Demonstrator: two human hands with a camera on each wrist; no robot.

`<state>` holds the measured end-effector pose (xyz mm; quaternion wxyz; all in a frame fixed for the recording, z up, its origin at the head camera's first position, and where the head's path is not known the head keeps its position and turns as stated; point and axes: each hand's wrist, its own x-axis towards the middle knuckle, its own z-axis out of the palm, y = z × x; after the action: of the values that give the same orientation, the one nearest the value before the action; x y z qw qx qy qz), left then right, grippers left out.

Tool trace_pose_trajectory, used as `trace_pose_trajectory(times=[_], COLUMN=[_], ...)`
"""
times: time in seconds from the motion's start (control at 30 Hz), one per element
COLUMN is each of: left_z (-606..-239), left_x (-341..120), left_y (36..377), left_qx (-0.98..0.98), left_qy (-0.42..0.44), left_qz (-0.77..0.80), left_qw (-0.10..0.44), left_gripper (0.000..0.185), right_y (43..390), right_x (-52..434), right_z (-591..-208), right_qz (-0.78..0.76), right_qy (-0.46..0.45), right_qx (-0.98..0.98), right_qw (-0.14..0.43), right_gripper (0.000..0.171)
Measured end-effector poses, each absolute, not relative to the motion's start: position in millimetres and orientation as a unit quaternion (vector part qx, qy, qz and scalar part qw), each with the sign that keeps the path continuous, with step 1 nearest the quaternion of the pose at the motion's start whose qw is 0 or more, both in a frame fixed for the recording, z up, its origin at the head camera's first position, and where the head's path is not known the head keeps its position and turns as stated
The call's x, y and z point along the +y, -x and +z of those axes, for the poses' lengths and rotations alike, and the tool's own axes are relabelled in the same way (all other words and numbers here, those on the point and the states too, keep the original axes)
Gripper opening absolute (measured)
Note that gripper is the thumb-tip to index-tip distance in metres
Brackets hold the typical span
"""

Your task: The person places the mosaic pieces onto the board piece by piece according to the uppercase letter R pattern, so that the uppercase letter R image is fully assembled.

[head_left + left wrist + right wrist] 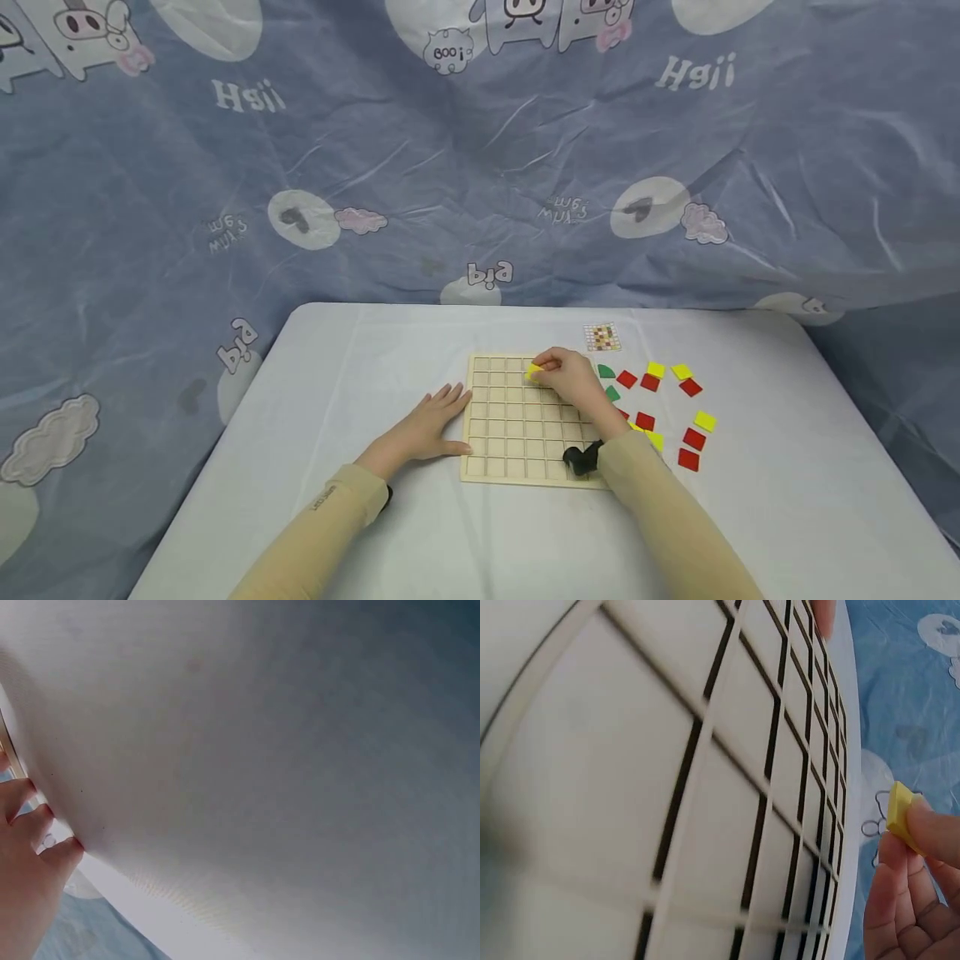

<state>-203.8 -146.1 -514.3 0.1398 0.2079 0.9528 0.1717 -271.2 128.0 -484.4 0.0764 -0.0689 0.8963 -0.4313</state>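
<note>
A pale wooden grid board (506,479) lies on the white table. My right hand (576,382) pinches a yellow square tile (533,372) over the board's far rows. The right wrist view shows that yellow tile (898,814) between thumb and fingertips, apart from the grid. My left hand (429,427) lies with spread fingers at the board's left edge, its thumb and fingertips touching or very near it. In the left wrist view, only part of the left hand (34,859) shows at the lower left. My right hand and forearm hide the board's right side.
Right of the board lie loose red tiles (688,460), yellow tiles (705,421) and green rounded pieces (606,372). Behind them is a small printed pattern card (602,337). A blue patterned cloth (450,167) hangs beyond the table (390,333).
</note>
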Motion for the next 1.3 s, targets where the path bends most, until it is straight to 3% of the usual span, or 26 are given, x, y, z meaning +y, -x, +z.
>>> trace_pose_trajectory(times=[0.43, 1.07, 1.3], left_z=[-512, -514, -516], left_x=[-142, -144, -144], left_y=[204, 203, 204], left_qx=[0.949, 0.953, 0.954], left_qy=[-0.209, -0.203, -0.205], left_qz=[0.186, 0.176, 0.174], left_qw=[0.148, 0.139, 0.135], left_gripper=[0.095, 0.096, 0.096], right_y=[275, 278, 275], right_x=[103, 87, 97], right_z=[-500, -504, -498], right_qz=[-0.433, -0.352, -0.383], right_qy=[0.089, 0.108, 0.103], right_qx=[0.892, 0.929, 0.917], right_qw=[0.092, 0.025, 0.051], right_gripper=[0.019, 0.017, 0.019])
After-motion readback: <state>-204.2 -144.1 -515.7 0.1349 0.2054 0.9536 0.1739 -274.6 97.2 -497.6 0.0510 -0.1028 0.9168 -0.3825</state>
